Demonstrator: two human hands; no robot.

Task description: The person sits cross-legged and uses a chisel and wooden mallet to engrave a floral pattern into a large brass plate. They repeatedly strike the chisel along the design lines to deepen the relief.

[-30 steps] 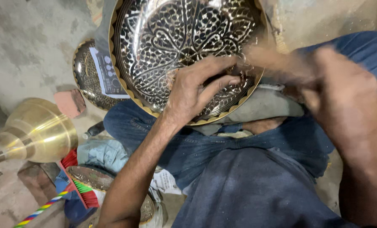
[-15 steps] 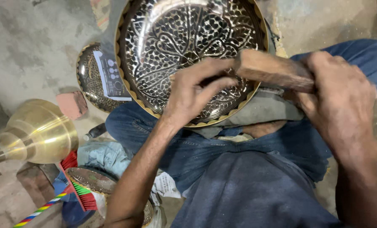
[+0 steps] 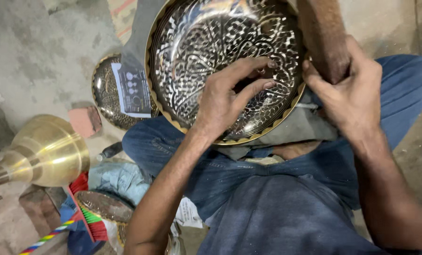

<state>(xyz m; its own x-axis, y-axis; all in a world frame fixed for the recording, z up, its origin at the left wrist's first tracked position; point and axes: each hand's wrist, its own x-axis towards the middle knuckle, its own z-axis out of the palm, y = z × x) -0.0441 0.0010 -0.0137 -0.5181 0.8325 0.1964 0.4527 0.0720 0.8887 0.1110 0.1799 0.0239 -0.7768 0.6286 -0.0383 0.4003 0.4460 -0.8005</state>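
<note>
The right hand (image 3: 350, 92) has a closed grip around a thick wooden block or handle (image 3: 323, 35), brown and worn, which stands nearly upright and runs out of the top of the view; what it ends in cannot be seen. The left hand (image 3: 225, 97) lies on the inner face of a large engraved metal plate (image 3: 197, 56), its fingers (image 3: 248, 66) pinched together over a small dark spot; whether a tool sits between them cannot be told. The plate is round and silvery, covered in dense floral chasing, with a scalloped brass-coloured rim, and it rests tilted across the person's lap on a grey cloth (image 3: 300, 127) over blue trousers (image 3: 277, 189).

Just beside the plate, to its left, a smaller dark engraved plate (image 3: 108, 101) lies on the floor (image 3: 41, 52) with a printed paper sheet (image 3: 133, 92) across it. A reddish brick-like block (image 3: 84, 120) sits near that. Further left a polished brass bell-shaped vessel (image 3: 46, 151) lies on its side. Below it are another patterned metal dish (image 3: 102, 205), a bundle of pale blue cloth (image 3: 119, 179), and a brush with red and green bristles (image 3: 86, 212) on a striped handle.

The floor is rough grey concrete, stained and patchy, and the person sits low on it.
</note>
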